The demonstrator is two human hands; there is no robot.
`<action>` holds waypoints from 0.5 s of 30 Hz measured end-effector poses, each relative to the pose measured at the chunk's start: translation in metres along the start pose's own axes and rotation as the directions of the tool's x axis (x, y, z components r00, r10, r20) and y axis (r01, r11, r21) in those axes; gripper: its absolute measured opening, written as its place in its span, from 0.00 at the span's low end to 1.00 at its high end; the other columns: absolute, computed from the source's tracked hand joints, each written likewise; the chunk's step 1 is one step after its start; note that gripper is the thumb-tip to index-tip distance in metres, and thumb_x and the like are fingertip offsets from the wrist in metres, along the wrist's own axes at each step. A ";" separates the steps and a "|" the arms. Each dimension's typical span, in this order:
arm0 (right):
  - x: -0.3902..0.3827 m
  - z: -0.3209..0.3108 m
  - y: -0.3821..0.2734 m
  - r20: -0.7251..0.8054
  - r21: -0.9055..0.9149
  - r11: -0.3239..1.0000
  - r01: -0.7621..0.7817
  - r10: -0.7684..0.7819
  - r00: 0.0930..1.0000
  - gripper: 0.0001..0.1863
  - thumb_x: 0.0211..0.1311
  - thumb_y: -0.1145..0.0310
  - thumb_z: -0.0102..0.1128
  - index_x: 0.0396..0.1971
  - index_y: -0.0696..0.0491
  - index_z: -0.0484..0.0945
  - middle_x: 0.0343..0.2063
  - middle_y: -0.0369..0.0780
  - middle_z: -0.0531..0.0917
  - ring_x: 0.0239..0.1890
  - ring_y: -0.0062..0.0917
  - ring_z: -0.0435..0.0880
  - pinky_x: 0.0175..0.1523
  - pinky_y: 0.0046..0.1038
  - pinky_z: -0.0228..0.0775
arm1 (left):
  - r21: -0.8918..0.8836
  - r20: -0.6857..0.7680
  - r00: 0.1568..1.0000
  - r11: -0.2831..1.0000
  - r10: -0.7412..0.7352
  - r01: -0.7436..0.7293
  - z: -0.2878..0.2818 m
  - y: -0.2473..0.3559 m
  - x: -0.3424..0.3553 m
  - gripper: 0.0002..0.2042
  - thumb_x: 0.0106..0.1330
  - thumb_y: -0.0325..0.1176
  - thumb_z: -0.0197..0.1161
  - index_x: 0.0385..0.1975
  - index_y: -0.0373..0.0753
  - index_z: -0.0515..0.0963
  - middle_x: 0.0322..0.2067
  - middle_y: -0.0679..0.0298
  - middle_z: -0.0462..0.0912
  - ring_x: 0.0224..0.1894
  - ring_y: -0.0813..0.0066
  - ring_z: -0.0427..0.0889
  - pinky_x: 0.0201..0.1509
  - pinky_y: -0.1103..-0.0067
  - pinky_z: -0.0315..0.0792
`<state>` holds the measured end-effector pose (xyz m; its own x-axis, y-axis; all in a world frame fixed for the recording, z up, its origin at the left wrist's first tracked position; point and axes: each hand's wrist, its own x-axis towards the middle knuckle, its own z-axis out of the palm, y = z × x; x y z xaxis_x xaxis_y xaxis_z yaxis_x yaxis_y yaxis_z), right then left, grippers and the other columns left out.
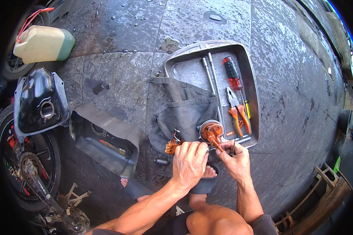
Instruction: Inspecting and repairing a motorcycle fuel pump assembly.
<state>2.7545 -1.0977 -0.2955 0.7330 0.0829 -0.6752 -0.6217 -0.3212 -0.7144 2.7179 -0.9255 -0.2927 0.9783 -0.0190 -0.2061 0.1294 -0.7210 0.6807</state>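
Note:
My left hand (190, 161) is closed, its fingers curled over an orange-brown plastic part (171, 147) with thin wires, resembling a fuel level sender. A small black cylinder like a float (162, 161) hangs beside it. Against the round orange-brown fitting (211, 131), which looks like a fuel pump's flange with a spout, my right hand (236, 159) is closed, thumb and fingers at the spout. A thin dark strip (234, 145) rises from the right fingers; its kind is unclear. Under both parts lies a dark grey cloth (188, 103), draped over the tray's edge.
The metal tray (256, 98) holds long socket wrenches (212, 78), a red-black screwdriver (233, 74) and orange-handled pliers (234, 111). Leftward are a black bin-like housing (106, 143), a black metal tank (39, 102), a jerrycan (45, 44) and a motorcycle wheel (53, 168). Wooden furniture (321, 201) stands right.

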 end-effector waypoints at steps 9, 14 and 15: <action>-0.002 -0.001 0.002 0.015 0.171 0.978 -0.115 0.114 0.993 0.09 0.59 0.79 0.70 0.39 0.61 0.82 0.26 0.30 0.79 0.28 0.10 0.72 0.33 0.15 0.68 | -0.052 -0.016 1.000 0.999 0.003 -0.003 0.002 -0.004 0.001 0.19 0.51 0.27 0.72 0.44 0.36 0.79 0.41 0.60 0.83 0.43 0.58 0.77 0.47 0.64 0.68; -0.001 0.000 0.005 -0.009 0.122 0.989 -0.085 0.086 0.996 0.08 0.59 0.79 0.71 0.37 0.61 0.83 0.26 0.30 0.80 0.28 0.10 0.72 0.33 0.15 0.68 | -0.048 -0.015 1.000 0.999 0.017 -0.017 0.003 -0.005 0.000 0.19 0.51 0.27 0.73 0.44 0.37 0.79 0.41 0.61 0.83 0.43 0.59 0.77 0.48 0.64 0.68; -0.001 -0.001 0.005 -0.010 0.121 0.989 -0.086 0.088 0.996 0.08 0.59 0.79 0.71 0.37 0.61 0.83 0.26 0.30 0.80 0.28 0.10 0.72 0.33 0.15 0.68 | -0.049 -0.015 1.000 0.999 0.019 -0.020 0.004 -0.005 0.000 0.19 0.50 0.27 0.73 0.44 0.37 0.79 0.41 0.61 0.83 0.43 0.59 0.77 0.48 0.64 0.68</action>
<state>2.7507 -1.1001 -0.2980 0.6783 0.0449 -0.7334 -0.7111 -0.2111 -0.6707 2.7167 -0.9245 -0.2987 0.9830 -0.0222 -0.1820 0.1174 -0.6859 0.7181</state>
